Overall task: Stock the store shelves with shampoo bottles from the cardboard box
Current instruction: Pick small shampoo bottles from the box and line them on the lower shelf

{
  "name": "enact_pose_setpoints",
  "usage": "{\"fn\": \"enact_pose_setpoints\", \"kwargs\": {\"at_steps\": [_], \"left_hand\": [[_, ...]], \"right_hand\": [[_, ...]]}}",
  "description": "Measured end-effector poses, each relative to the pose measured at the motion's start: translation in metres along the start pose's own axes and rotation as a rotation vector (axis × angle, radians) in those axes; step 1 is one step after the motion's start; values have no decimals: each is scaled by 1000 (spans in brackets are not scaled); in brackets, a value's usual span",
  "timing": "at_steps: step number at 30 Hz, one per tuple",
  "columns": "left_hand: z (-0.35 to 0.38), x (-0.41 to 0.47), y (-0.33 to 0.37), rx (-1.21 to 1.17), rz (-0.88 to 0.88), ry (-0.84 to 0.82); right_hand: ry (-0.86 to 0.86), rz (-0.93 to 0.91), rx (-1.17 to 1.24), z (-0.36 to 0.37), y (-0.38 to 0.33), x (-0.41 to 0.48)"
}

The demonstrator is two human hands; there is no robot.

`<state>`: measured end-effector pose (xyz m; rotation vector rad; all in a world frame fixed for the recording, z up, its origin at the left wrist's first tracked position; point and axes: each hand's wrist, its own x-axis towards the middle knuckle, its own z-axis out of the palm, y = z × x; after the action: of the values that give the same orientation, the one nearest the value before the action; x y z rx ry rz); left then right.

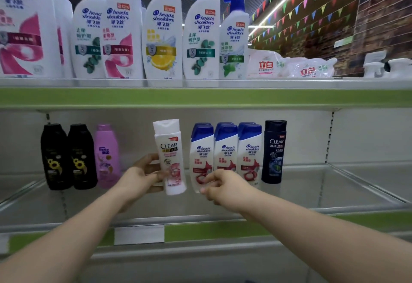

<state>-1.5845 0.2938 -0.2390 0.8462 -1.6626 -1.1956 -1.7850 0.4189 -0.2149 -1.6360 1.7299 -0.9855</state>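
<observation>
Left hand (142, 176), centre frame, just right of pink bottle (107, 155): fingers curled round white CLEAR bottle (170, 160), near upright over lower shelf (312, 189). Right hand (223, 185): fingers curled at base of leftmost blue-capped bottle (200, 153), grip unclear. Bare shelf room right of dark CLEAR bottle (274, 151).

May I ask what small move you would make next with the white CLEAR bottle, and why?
Probably stand the white CLEAR bottle upright in the gap beside the pink Rejoice bottle: the left hand grips it tilted, while the right hand pinches the neighbouring Head & Shoulders bottle.
</observation>
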Motion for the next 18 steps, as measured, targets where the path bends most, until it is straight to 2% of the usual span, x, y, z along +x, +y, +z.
{"fn": "enact_pose_setpoints", "kwargs": {"at_steps": [3, 11, 18], "left_hand": [[8, -3, 13, -5, 5, -85], [65, -14, 38, -34, 27, -236], [139, -6, 45, 34, 44, -339]], "right_hand": [[41, -4, 99, -5, -2, 3], [75, -50, 181, -25, 1, -4], [176, -67, 258, -81, 41, -20]]}}
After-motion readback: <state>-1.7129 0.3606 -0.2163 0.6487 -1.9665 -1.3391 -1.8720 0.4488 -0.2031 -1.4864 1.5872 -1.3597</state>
